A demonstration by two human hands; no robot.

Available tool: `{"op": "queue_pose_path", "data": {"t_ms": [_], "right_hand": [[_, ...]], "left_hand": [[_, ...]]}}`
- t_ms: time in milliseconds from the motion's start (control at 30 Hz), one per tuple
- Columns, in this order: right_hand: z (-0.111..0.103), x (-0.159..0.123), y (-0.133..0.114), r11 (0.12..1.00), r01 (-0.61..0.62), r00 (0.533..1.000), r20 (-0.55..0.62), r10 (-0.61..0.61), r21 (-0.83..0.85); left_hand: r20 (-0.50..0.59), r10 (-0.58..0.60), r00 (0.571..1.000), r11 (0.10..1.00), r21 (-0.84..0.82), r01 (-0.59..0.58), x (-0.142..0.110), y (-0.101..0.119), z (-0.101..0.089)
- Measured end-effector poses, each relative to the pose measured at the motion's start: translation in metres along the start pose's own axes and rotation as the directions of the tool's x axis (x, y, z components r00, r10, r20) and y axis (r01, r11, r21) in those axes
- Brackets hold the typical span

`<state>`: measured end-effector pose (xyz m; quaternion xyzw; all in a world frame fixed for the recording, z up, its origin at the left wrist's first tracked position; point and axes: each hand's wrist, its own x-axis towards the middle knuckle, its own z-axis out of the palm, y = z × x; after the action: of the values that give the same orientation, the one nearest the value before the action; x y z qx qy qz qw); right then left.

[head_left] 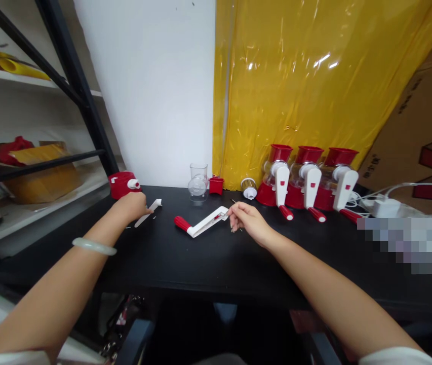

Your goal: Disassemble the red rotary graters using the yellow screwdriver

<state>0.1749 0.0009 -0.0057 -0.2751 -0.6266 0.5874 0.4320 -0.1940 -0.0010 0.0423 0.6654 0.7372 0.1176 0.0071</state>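
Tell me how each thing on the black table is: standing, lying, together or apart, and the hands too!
Three red-and-white grinders: standing, put together, cranks on
Loose crank: lying down, off any grinder
White strip: lying down by the left hand
Clear body: standing
Small red part: not fitted onto the clear body
Drum: on its side, loose
Left hand: fingers bent, grip unclear
Right hand: fingers curled near the loose crank's end, grip unclear
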Motion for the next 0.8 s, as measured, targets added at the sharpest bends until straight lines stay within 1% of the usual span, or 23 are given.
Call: {"op": "queue_pose_path", "data": {"t_ms": [67, 100, 133, 167, 200, 233, 300, 333, 367, 400, 467, 567, 667, 800], "right_hand": [[-0.001, 0.001, 0.001, 0.999, 0.019, 1.0, 0.007, -0.019, -0.032], [-0.002, 0.002, 0.002, 0.998, 0.033, 0.999, 0.009, -0.032, -0.053], [-0.002, 0.003, 0.003, 0.996, 0.046, 0.999, 0.009, -0.045, -0.073], [-0.003, 0.004, 0.004, 0.994, 0.054, 0.999, 0.008, -0.054, -0.092], [-0.004, 0.004, 0.004, 0.993, 0.055, 0.998, 0.005, -0.055, -0.106], [-0.004, 0.005, 0.004, 0.992, 0.051, 0.999, 0.0, -0.051, -0.114], [-0.006, 0.006, 0.005, 0.992, 0.04, 0.999, -0.008, -0.041, -0.118], [-0.006, 0.006, 0.005, 0.992, 0.04, 0.999, -0.012, -0.042, -0.116], [-0.007, 0.007, 0.005, 0.993, 0.045, 0.999, -0.016, -0.047, -0.113], [-0.008, 0.007, 0.005, 0.992, 0.051, 0.998, -0.019, -0.053, -0.112], [-0.009, 0.008, 0.004, 0.991, 0.061, 0.998, -0.026, -0.065, -0.12], [-0.01, 0.009, 0.003, 0.985, 0.082, 0.995, -0.036, -0.089, -0.149], [-0.01, 0.01, 0.003, 0.976, 0.113, 0.992, -0.042, -0.123, -0.186], [-0.009, 0.008, 0.005, 0.954, 0.132, 0.988, -0.04, -0.148, -0.268]], "left_hand": [[-0.039, -0.039, 0.998, 0.995, 0.085, 0.043, -0.009, 0.02, -0.008], [-0.069, -0.03, 0.997, 0.989, 0.143, 0.04, -0.015, 0.034, -0.011], [-0.063, 0.01, 0.998, 0.989, 0.147, 0.0, -0.021, 0.051, -0.014], [-0.021, 0.099, 0.995, 0.992, 0.078, -0.098, -0.028, 0.069, -0.015], [0.043, 0.206, 0.978, 0.978, -0.013, -0.206, -0.035, 0.088, -0.014], [0.077, 0.295, 0.952, 0.954, -0.083, -0.288, -0.041, 0.107, -0.012], [0.117, 0.464, 0.878, 0.884, -0.127, -0.45, -0.049, 0.141, -0.003], [0.146, 0.541, 0.828, 0.84, -0.132, -0.526, -0.051, 0.154, 0.004], [0.173, 0.583, 0.794, 0.813, -0.135, -0.567, -0.051, 0.165, 0.011], [0.189, 0.573, 0.797, 0.819, -0.125, -0.56, -0.05, 0.172, 0.018], [0.201, 0.516, 0.833, 0.857, -0.099, -0.506, -0.043, 0.179, 0.032], [0.166, 0.459, 0.873, 0.888, -0.109, -0.446, -0.028, 0.174, 0.048], [0.113, 0.463, 0.879, 0.877, -0.2, -0.436, -0.016, 0.161, 0.06], [0.027, 0.47, 0.882, 0.834, -0.339, -0.435, -0.013, 0.152, 0.069]]}}
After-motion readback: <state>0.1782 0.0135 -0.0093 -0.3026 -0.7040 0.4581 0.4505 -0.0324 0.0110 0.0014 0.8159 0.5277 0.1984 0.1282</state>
